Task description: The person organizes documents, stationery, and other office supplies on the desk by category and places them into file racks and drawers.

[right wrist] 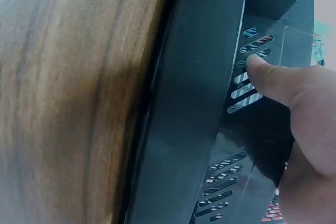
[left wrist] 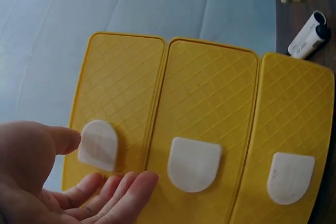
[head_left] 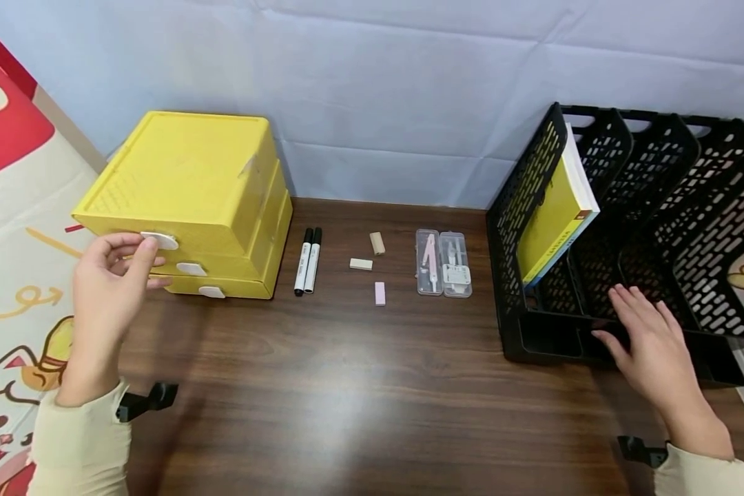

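Observation:
My left hand [head_left: 113, 275] is at the front of a yellow drawer unit [head_left: 180, 165], its thumb at the white pull tab [head_left: 160, 240] of the top drawer. In the left wrist view the thumb tip meets the tab's edge, while the loosely bent fingers [left wrist: 126, 198] lie apart from the thumb, near the middle drawer's tab [left wrist: 194, 164]. My right hand [head_left: 654, 351] is spread over the front of a black file rack [head_left: 533, 186], above its shallow front tray [head_left: 552, 334]. It holds nothing; whether its fingertips touch the rack is hard to tell.
On the brown table [head_left: 341, 386] between them lie two markers [head_left: 308, 262], small erasers [head_left: 361, 264] and an open clear case [head_left: 443, 264] with a pink compass. A yellow book [head_left: 554, 213] leans in the rack's left slot. Light cloth [head_left: 409, 103] hangs behind.

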Available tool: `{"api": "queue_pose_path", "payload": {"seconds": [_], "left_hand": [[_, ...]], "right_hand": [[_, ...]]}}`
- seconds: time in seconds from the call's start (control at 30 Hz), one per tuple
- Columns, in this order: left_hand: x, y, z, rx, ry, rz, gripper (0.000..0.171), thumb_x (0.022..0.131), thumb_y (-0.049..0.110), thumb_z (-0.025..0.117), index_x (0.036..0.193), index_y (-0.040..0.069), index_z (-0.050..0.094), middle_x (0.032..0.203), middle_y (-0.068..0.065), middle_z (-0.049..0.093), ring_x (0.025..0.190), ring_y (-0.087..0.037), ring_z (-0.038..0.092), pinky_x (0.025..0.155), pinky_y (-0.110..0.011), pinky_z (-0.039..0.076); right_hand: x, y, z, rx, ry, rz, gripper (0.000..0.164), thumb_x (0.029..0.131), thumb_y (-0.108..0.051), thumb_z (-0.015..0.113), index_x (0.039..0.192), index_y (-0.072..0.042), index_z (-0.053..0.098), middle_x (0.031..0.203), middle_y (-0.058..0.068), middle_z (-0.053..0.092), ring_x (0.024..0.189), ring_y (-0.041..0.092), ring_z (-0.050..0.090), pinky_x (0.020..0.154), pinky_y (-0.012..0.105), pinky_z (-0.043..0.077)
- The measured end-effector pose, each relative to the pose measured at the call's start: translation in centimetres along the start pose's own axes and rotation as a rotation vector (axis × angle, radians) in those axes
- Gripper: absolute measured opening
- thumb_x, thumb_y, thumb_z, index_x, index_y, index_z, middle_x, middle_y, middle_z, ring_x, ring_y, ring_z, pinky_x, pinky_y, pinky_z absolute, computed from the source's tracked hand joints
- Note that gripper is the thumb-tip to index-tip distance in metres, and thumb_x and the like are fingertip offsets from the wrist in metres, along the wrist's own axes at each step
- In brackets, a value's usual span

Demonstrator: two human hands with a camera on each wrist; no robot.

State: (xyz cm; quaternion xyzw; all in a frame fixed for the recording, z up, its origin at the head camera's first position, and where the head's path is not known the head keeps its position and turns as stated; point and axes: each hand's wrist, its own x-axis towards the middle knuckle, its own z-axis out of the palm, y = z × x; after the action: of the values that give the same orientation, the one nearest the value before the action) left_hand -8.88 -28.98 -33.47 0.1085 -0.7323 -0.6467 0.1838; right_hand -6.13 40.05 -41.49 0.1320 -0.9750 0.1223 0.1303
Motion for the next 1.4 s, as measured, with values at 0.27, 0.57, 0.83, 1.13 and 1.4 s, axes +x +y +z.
{"api": "queue_pose_path", "payload": {"seconds": [0.27,0.57,0.83,1.13,1.4], "left_hand": [[0.5,-1.0,0.0,-0.199,-0.067,-0.088,0.025,0.1,0.021,0.066,0.109,0.002,0.052,0.093,-0.004,0.07,0.073,-0.012,0.074,0.055,-0.03,0.059],[0.6,-1.8,-0.4,-0.287,-0.176,-0.147,0.032,0.103,0.034,0.059,0.107,0.003,0.065,0.096,-0.006,0.071,0.078,-0.017,0.074,0.059,-0.035,0.061],[0.9,-1.8,-0.7,-0.447,-0.291,-0.253,0.035,0.104,0.035,0.055,0.104,0.001,0.065,0.098,-0.01,0.074,0.084,-0.021,0.074,0.065,-0.039,0.062],[1.1,-1.4,-0.6,-0.436,-0.321,-0.286,0.047,0.106,0.041,0.047,0.104,-0.002,0.067,0.098,-0.012,0.076,0.087,-0.022,0.075,0.066,-0.039,0.062],[1.4,-1.2,-0.1,-0.371,-0.281,-0.278,0.049,0.106,0.043,0.048,0.096,-0.002,0.065,0.088,-0.011,0.074,0.08,-0.02,0.075,0.062,-0.036,0.061]], "right_hand": [[-0.2,0.0,0.2,0.0,0.028,-0.002,0.063,0.093,-0.005,0.071,0.148,0.009,0.043,0.151,0.03,0.043,0.153,0.031,0.024,0.123,0.054,0.01],[-0.3,-0.1,0.3,-0.001,0.03,0.006,0.062,0.093,-0.005,0.072,0.146,0.01,0.045,0.148,0.031,0.046,0.152,0.033,0.025,0.123,0.055,0.01],[-0.2,-0.1,0.3,0.013,0.045,-0.003,0.06,0.095,-0.007,0.07,0.147,0.008,0.045,0.149,0.03,0.046,0.152,0.033,0.026,0.124,0.053,0.009],[-0.3,0.0,0.3,0.018,0.055,-0.005,0.059,0.096,-0.01,0.07,0.147,0.007,0.046,0.148,0.03,0.046,0.152,0.032,0.026,0.123,0.053,0.011],[-0.4,-0.1,0.4,0.016,0.052,-0.008,0.059,0.096,-0.011,0.07,0.147,0.007,0.046,0.148,0.029,0.047,0.152,0.031,0.026,0.124,0.051,0.01]]}}
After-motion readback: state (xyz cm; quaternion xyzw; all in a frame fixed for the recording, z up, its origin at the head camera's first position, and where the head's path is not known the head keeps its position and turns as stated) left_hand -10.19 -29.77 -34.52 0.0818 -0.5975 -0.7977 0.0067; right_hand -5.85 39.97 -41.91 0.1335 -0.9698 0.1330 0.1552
